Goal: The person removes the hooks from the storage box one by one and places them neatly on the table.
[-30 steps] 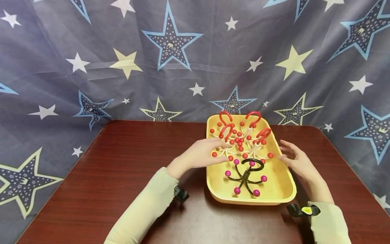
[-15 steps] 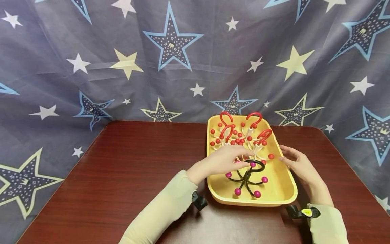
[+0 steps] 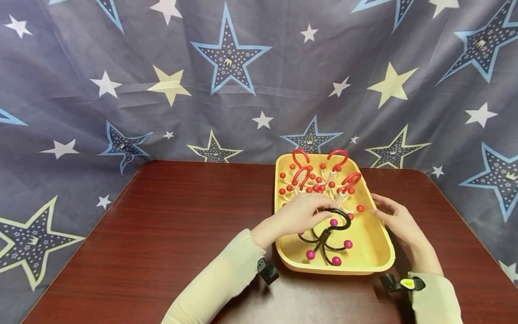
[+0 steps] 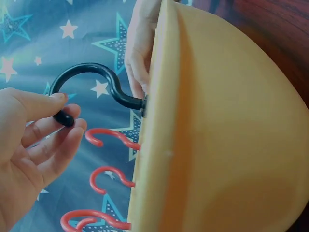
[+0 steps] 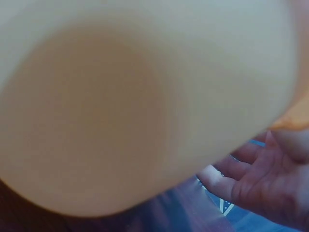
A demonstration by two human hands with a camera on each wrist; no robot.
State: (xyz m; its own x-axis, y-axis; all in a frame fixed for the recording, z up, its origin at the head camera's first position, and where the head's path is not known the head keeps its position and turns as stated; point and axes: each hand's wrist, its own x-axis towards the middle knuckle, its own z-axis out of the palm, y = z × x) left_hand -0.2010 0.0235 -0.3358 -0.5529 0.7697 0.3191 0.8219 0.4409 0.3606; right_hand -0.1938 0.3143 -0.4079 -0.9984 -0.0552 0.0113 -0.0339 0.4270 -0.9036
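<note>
My left hand (image 3: 301,211) pinches the curved hook of a black multi-arm hanger (image 3: 327,238), whose arms end in magenta balls. In the left wrist view, the thumb and fingers (image 4: 62,133) meet at the tip of the black hook (image 4: 89,67). The hanger's lower part stands inside a yellow plastic tray (image 3: 366,247), hidden behind the tray's wall in that view. My right hand (image 3: 400,222) rests at the tray's right rim with relaxed fingers, also seen beside the tray wall in the right wrist view. Behind the black hanger stand several white hangers with red hooks (image 3: 339,157) and red balls.
The tray sits on a dark red-brown wooden table (image 3: 194,207), right of the middle. A grey curtain (image 3: 263,67) with stars hangs behind the table. Tabletop shows left of the tray and in front of it.
My left hand has moved right from over the red-hooked hangers to the black hook and taken hold of it. The black hanger has tilted slightly. My right hand has slid slightly toward the front.
</note>
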